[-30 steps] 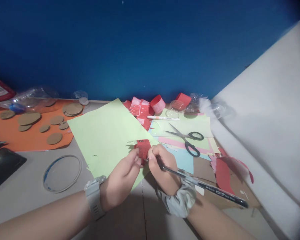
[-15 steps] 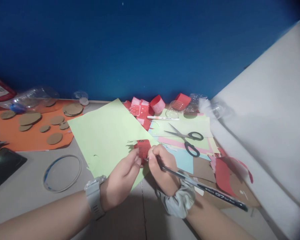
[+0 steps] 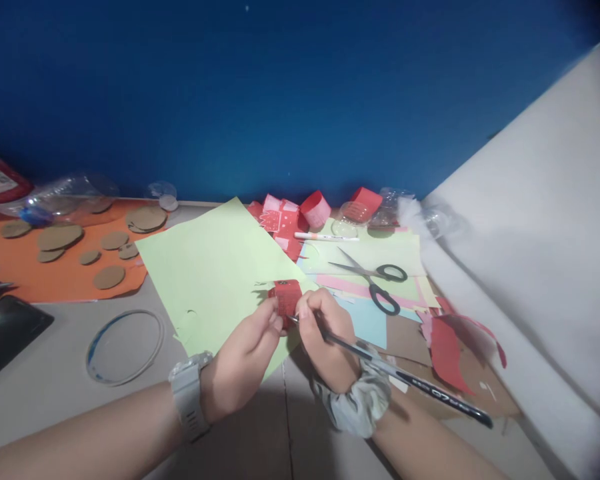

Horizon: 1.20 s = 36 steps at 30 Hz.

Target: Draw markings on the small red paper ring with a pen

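Pinched in my left hand [image 3: 247, 353] is a small red paper piece [image 3: 287, 300] with dark marks drawn on it and a thin, spiky bit sticking out at its upper left. My right hand [image 3: 327, 333] grips a black gel pen [image 3: 410, 380] near its tip. The pen's tip meets the lower right part of the red piece, and its back end points down to the right. Beneath both hands lies a light green paper sheet [image 3: 210, 267], turned at an angle on the tiles.
Open scissors [image 3: 370, 273] rest on stacked coloured papers at right, near a white marker [image 3: 325, 237]. Red and pink paper rolls [image 3: 315, 209] stand behind. At left are cardboard discs [image 3: 60, 237] on orange paper [image 3: 80, 280], a tape ring [image 3: 125, 347] and a black phone [image 3: 15, 340].
The pen's back end has shifted slightly down and left. Both hands and the red paper piece stay almost in place.
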Available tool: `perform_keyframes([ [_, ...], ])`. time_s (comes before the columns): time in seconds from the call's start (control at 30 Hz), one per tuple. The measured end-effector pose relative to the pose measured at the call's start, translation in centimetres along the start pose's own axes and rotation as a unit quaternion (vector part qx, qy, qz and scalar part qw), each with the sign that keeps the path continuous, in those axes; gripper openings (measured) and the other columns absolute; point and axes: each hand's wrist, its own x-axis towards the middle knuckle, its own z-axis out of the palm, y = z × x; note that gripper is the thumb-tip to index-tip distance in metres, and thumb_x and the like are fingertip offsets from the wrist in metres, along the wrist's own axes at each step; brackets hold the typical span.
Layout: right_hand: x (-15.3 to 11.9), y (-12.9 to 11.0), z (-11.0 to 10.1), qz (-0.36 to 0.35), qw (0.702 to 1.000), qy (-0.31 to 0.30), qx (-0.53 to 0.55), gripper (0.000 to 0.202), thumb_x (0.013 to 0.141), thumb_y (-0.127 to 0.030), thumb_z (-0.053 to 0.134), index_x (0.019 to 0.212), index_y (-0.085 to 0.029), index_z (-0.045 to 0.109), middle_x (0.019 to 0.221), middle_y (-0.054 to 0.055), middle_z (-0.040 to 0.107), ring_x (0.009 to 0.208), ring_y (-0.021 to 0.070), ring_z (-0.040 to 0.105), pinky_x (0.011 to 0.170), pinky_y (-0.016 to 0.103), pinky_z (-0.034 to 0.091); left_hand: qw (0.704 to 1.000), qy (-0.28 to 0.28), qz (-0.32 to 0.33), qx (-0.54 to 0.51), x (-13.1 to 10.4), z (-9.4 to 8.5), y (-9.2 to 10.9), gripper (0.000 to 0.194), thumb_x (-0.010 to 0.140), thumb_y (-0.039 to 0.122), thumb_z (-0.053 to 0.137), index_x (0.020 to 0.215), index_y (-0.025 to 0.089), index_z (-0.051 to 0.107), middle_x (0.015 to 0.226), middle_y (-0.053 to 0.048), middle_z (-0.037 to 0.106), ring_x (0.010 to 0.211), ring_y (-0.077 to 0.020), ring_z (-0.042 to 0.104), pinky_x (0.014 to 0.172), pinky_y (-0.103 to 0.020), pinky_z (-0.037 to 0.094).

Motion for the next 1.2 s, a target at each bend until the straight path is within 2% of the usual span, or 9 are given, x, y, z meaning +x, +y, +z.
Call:
perform_keyframes([
  [0.1, 0.01, -0.03, 0.01, 0.004, 1.0, 0.004, 0.003, 0.021, 0.093, -0.022, 0.045, 0.074, -0.022, 0.039, 0.068, -0.004, 0.048, 0.058, 0.0106, 0.043, 0.055, 0.023, 0.036, 1.0, -0.003, -0.002, -0.007, 0.04, 0.04, 0.07, 0.029, 0.1, 0.027, 0.034, 0.116, 0.014, 0.055, 0.105, -0.008, 0.065, 0.089, -0.0195, 0.056, 0.095, -0.033, 0.043],
  [0.27, 0.33, -0.16, -0.35, -0.028, 0.999, -0.042, -0.01, 0.021, 0.089, -0.017, 0.048, 0.071, -0.022, 0.039, 0.064, -0.005, 0.047, 0.056, 0.0099, 0.042, 0.053, 0.022, 0.035, 1.0, 0.013, -0.009, 0.018, -0.18, -0.06, -0.11, 0.03, 0.1, 0.028, 0.035, 0.114, 0.015, 0.058, 0.097, -0.006, 0.065, 0.086, -0.0199, 0.055, 0.092, -0.032, 0.043],
  [0.5, 0.1, -0.13, -0.12, -0.022, 1.0, -0.003, -0.011, 0.019, 0.092, -0.019, 0.046, 0.073, -0.022, 0.04, 0.066, -0.004, 0.048, 0.057, 0.0101, 0.043, 0.055, 0.022, 0.037, 1.0, 0.012, -0.001, 0.012, -0.01, -0.06, -0.12, 0.032, 0.1, 0.029, 0.035, 0.117, 0.014, 0.057, 0.099, -0.007, 0.066, 0.086, -0.0204, 0.056, 0.093, -0.033, 0.043],
  [0.7, 0.44, -0.3, -0.41, -0.075, 0.996, -0.048, -0.015, 0.022, 0.089, -0.015, 0.047, 0.069, -0.022, 0.04, 0.065, -0.005, 0.05, 0.057, 0.0095, 0.044, 0.054, 0.022, 0.036, 0.999, 0.03, -0.024, 0.028, 0.02, -0.01, -0.12, 0.033, 0.099, 0.031, 0.036, 0.119, 0.014, 0.057, 0.112, -0.01, 0.065, 0.093, -0.0222, 0.057, 0.098, -0.035, 0.04],
  [0.77, 0.35, -0.13, -0.39, -0.07, 0.997, -0.041, -0.011, 0.021, 0.089, -0.015, 0.048, 0.07, -0.022, 0.04, 0.065, -0.005, 0.05, 0.056, 0.0093, 0.044, 0.054, 0.022, 0.036, 0.999, 0.023, -0.017, 0.019, 0.01, 0.01, -0.07, 0.033, 0.099, 0.03, 0.036, 0.118, 0.014, 0.057, 0.115, -0.01, 0.065, 0.091, -0.0213, 0.057, 0.098, -0.035, 0.041],
  [0.93, 0.05, 0.24, -0.17, -0.053, 0.998, -0.018, -0.022, 0.019, 0.09, -0.015, 0.048, 0.075, -0.023, 0.041, 0.067, -0.005, 0.05, 0.058, 0.0097, 0.044, 0.055, 0.022, 0.036, 1.0, 0.021, 0.002, 0.0, 0.01, 0.04, -0.01, 0.033, 0.099, 0.027, 0.035, 0.118, 0.014, 0.058, 0.115, -0.009, 0.066, 0.09, -0.0202, 0.057, 0.093, -0.032, 0.043],
  [1.13, 0.34, -0.09, -0.42, -0.089, 0.994, -0.061, -0.027, 0.022, 0.091, -0.014, 0.047, 0.071, -0.022, 0.039, 0.067, -0.004, 0.051, 0.059, 0.0106, 0.045, 0.056, 0.023, 0.038, 1.0, 0.023, -0.001, -0.004, 0.01, -0.06, -0.2, 0.032, 0.1, 0.027, 0.035, 0.118, 0.016, 0.059, 0.114, -0.008, 0.067, 0.092, -0.0197, 0.058, 0.091, -0.03, 0.044],
  [1.2, 0.32, -0.08, -0.41, -0.093, 0.994, -0.058, -0.027, 0.021, 0.09, -0.014, 0.047, 0.072, -0.023, 0.04, 0.067, -0.004, 0.051, 0.059, 0.0106, 0.046, 0.056, 0.023, 0.038, 1.0, 0.024, -0.004, -0.006, 0.05, -0.08, -0.16, 0.032, 0.1, 0.027, 0.036, 0.118, 0.016, 0.059, 0.114, -0.008, 0.067, 0.092, -0.0197, 0.058, 0.09, -0.03, 0.044],
])
